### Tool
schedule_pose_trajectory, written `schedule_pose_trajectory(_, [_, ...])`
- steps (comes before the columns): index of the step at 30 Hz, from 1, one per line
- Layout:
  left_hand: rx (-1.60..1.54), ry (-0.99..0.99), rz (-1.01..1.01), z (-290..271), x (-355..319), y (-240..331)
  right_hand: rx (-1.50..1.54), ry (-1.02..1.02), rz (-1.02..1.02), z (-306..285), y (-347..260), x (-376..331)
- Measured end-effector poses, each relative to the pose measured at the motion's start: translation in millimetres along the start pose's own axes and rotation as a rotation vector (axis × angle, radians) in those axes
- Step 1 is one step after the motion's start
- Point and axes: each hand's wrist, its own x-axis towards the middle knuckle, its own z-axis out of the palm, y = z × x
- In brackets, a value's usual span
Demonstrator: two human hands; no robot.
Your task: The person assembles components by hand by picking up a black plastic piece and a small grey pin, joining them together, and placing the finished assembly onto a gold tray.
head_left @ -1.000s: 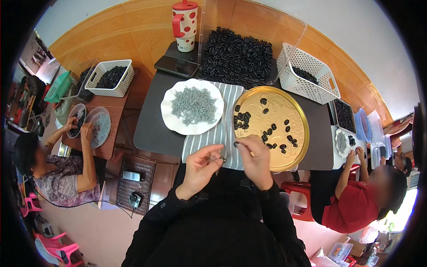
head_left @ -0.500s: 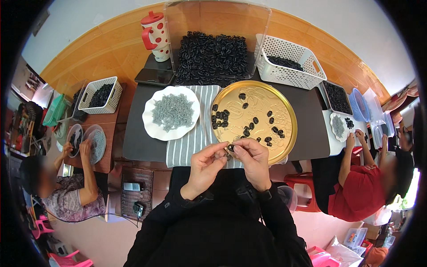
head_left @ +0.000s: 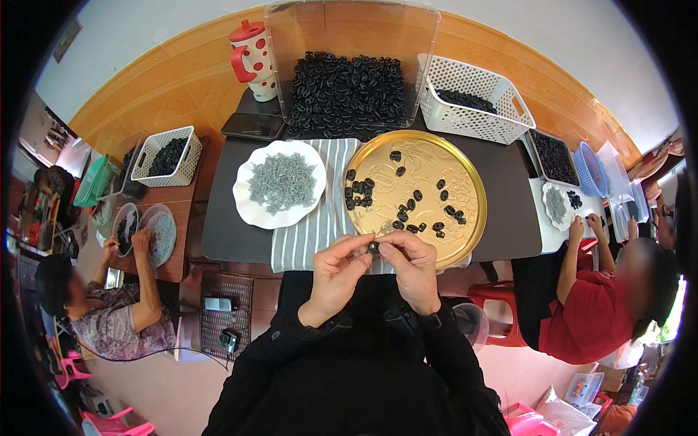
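My left hand point(head_left: 336, 275) and my right hand point(head_left: 411, 266) meet at the near edge of the gold tray point(head_left: 465, 240). Between their fingertips is a small black oval plastic part point(head_left: 374, 247), pinched from both sides. Loose black parts like it lie on the tray, several of them bunched at its left. Left of the tray, a white scalloped plate point(head_left: 251, 209) holds a heap of small grey pieces point(head_left: 283, 182), too small to make out singly. A grey striped cloth point(head_left: 331, 240) lies under plate and tray.
Behind the tray stands a clear bin point(head_left: 429, 43) of black parts. Beside it are a white perforated basket point(head_left: 476, 131), a dotted tumbler point(head_left: 254, 65) and a dark phone point(head_left: 253, 125). Other people work at tables left and right; a red stool point(head_left: 498, 312) stands at right.
My fingers have turned the black part, and its face with a hole now shows. My right hand has shifted slightly left and down, closer to my left.
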Motion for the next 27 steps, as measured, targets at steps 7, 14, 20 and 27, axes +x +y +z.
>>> schedule_pose_trajectory(7, [-0.065,0.013,-0.01,2.9,0.1,-1.0,-0.005,-0.015,-0.041,-0.7,1.9,-2.7])
schedule_pose_trajectory(14, [-0.08,0.0,-0.006,0.9,-0.9,-4.1,-0.027,-0.031,-0.056,-2.3,2.9,-2.4])
schedule_pose_trajectory(20, [-0.061,0.002,0.012,1.4,-1.6,-4.1,-0.035,-0.057,-0.113,-5.9,6.0,-3.2])
schedule_pose_trajectory(27, [-0.065,-0.015,0.033,-0.7,-2.0,-4.1,-0.057,-0.11,-0.197,-3.9,3.0,-6.5])
